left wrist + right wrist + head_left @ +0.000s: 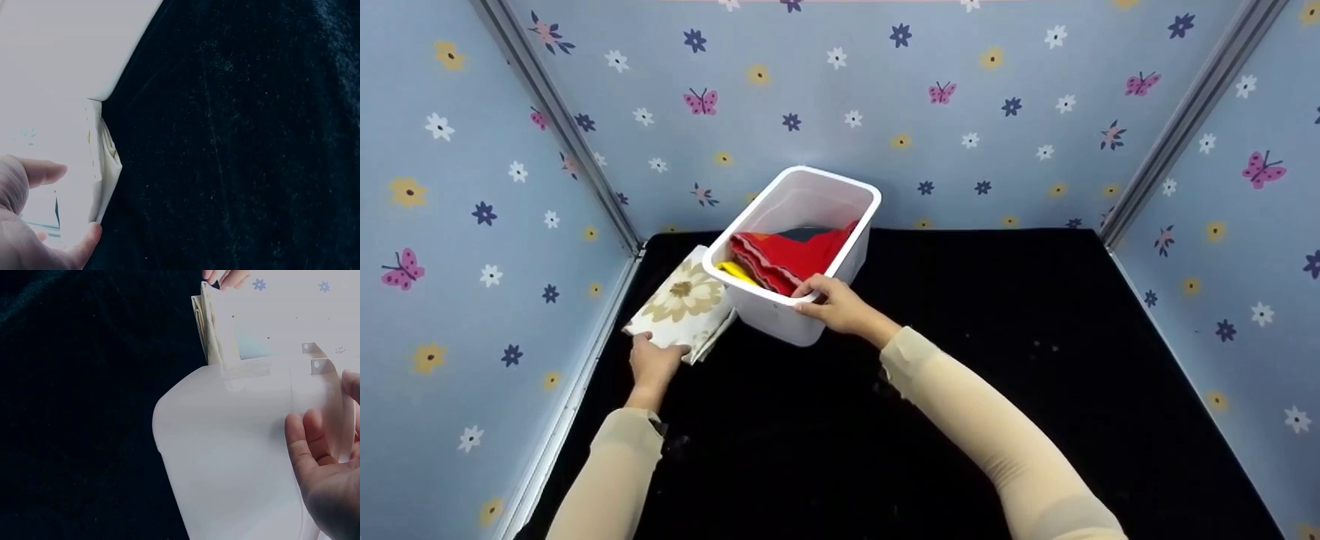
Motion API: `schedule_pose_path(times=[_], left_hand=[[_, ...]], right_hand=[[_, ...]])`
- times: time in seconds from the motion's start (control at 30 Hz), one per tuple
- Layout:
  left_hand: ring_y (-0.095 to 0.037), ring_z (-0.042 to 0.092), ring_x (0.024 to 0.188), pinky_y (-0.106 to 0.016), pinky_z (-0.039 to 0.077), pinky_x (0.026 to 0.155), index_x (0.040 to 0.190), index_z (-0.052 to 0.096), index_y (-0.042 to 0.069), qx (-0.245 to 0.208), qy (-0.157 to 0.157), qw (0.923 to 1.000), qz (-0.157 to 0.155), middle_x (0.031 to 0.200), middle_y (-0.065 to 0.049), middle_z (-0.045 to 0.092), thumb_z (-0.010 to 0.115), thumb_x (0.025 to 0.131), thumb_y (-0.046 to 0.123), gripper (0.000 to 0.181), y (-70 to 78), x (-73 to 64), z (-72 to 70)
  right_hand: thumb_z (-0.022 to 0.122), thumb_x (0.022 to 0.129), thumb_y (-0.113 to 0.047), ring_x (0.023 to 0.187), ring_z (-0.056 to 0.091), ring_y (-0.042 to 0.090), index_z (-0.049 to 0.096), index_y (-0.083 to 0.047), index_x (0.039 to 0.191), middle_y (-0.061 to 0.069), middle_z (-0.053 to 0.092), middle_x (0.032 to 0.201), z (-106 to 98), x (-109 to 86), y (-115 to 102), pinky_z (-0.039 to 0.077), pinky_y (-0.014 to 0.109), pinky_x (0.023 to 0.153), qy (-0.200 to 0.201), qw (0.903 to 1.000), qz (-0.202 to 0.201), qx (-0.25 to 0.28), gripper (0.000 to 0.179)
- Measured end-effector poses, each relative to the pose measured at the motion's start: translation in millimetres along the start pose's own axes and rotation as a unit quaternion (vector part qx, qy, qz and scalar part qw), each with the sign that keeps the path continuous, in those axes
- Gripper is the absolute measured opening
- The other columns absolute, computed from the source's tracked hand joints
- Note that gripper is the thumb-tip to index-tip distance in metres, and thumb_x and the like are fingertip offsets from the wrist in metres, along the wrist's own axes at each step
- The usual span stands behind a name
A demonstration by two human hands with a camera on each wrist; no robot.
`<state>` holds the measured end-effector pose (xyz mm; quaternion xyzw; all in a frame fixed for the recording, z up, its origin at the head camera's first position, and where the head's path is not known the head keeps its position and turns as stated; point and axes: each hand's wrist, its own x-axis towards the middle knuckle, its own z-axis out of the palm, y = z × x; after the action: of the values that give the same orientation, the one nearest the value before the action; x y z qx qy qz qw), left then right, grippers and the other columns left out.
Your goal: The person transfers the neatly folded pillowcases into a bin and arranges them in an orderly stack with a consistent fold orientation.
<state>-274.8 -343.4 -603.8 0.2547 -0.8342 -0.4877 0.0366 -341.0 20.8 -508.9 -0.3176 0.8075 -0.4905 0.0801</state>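
Observation:
A white plastic bin [780, 321] stands tilted near the back wall, its opening facing up. Inside lie a folded red cloth [808, 256], a bit of yellow cloth [736, 271] and something dark [806, 233] behind them. My right hand [844, 306] grips the bin's near right rim, the thumb outside; the right wrist view shows its curled fingers beside the rim. To the bin's left is a folded white cloth [682, 294] with a beige flower print. My left hand [655, 364] holds its near edge, thumb and fingers spread across it.
Black fabric [997, 390] covers the floor of the booth. Pale blue flowered walls [885, 82] enclose the back and both sides, with metal posts [1192, 112] at the corners. The bin is close to the back wall.

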Motion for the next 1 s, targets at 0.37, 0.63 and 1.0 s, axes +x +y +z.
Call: schedule_pose_path(times=[0.37,0.63,1.0], left_hand=[[-0.051,0.018,0.164,-0.058,0.033,0.131,0.17,-0.009,-0.004,-0.095,-0.029,0.994,-0.046,0.178,-0.033,0.0,0.074,0.093,0.008,0.114,7.8,-12.1,4.0],[-0.031,0.05,0.142,-0.04,0.049,0.115,0.171,-0.019,0.005,-0.214,-0.054,0.9707,-0.095,0.18,-0.024,-0.004,0.07,0.1,0.006,0.114,4.9,-15.8,2.1],[-0.002,0.068,0.095,-0.021,0.058,0.104,0.171,0.008,-0.004,-0.36,-0.086,0.9209,-0.124,0.157,-0.02,0.045,0.065,0.1,-0.007,0.091,6.8,-13.8,-2.2]], right_hand=[[0.075,0.101,-0.01,0.097,0.059,0.009,0.075,0.003,0.116,0.02,0.07,0.116,0,1.2,1,0.052,0.024,0.091,0.002,0.9999,-0.01,0.004,0.02],[0.075,0.101,-0.01,0.098,0.059,0.006,0.075,0.002,0.116,0.02,0.071,0.117,0,0.4,2,0.052,0.024,0.092,0.004,0.9999,-0.01,0.001,0.019],[0.076,0.1,-0.008,0.099,0.059,0.008,0.076,0.004,0.114,0.021,0.071,0.115,1,1.6,3,0.052,0.022,0.09,0.011,0.9996,-0.02,0.015,0.018]])
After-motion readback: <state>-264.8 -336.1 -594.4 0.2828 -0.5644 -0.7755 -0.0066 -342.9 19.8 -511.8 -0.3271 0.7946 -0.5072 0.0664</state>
